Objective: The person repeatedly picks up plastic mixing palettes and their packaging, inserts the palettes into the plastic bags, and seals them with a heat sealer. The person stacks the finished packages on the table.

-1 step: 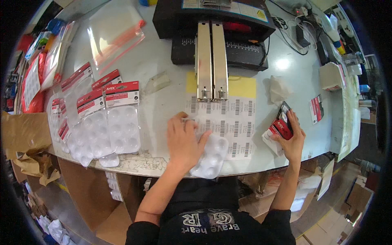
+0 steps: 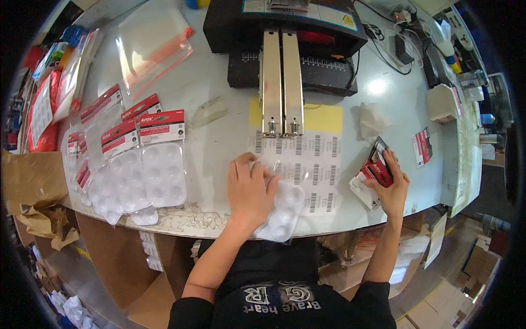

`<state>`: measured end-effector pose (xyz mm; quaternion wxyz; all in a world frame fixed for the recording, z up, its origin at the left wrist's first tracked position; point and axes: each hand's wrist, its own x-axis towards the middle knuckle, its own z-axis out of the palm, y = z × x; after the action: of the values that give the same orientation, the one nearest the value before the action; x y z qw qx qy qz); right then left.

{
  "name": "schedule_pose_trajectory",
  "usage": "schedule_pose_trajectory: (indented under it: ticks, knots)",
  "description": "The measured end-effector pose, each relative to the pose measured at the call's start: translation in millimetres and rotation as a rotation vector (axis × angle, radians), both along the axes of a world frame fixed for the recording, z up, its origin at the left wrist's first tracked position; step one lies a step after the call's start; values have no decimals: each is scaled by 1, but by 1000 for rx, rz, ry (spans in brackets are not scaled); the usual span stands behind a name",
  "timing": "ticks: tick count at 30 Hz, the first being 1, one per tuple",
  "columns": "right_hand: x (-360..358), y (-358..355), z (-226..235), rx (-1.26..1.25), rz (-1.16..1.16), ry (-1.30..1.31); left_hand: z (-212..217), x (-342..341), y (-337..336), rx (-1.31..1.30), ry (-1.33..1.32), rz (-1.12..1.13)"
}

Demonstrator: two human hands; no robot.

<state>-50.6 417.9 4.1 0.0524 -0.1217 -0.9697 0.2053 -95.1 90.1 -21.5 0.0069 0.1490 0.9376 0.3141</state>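
My left hand (image 2: 249, 192) is closed at the upper left of a white plastic paint palette (image 2: 286, 205) in a clear bag, its fingers curled over the clear film. The palette, with round wells, lies at the table's near edge, partly under this hand. Over to the right, my right hand (image 2: 392, 181) holds a small stack of red, black and white header cards (image 2: 378, 170) between thumb and fingers, low over the table. Between the hands lies a sheet of barcode labels (image 2: 323, 181) with a yellow strip at its far end.
Bagged palettes with red header cards (image 2: 163, 159) pile up at the left. Beyond my hands stands a black machine (image 2: 293, 71) with two metal rails reaching toward me. Clear bags (image 2: 153, 49) lie far left, a crumpled white piece (image 2: 373, 120) and a loose card (image 2: 422, 147) at right.
The fingers of my left hand have shifted slightly at the bagged palette. My right hand keeps its hold on the header cards, and the whole view has moved a little.
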Motion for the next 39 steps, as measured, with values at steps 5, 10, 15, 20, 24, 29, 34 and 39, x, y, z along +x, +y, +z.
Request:
schedule_pose_trajectory:
  ticks: [5,10,15,20,24,29,34,39]
  knots:
    - [-12,-42,42,-7,-7,-117,7,10,-8,777,-492,177]
    - [-32,-118,62,-621,301,26,48,20,-11,1051,-813,119]
    - [-59,-150,57,-500,492,-76,56,23,-16,874,-793,184]
    - [-60,-152,55,-515,514,25,51,21,-23,944,-732,169]
    - [-59,-152,51,-398,528,83,54,19,-21,931,-764,174]
    - [-58,-154,44,-334,493,94,55,20,-17,1031,-806,240]
    - [-56,-154,43,-391,465,92,51,21,-14,1089,-807,237]
    - [-54,-151,43,-294,548,176,53,22,-12,886,-690,244]
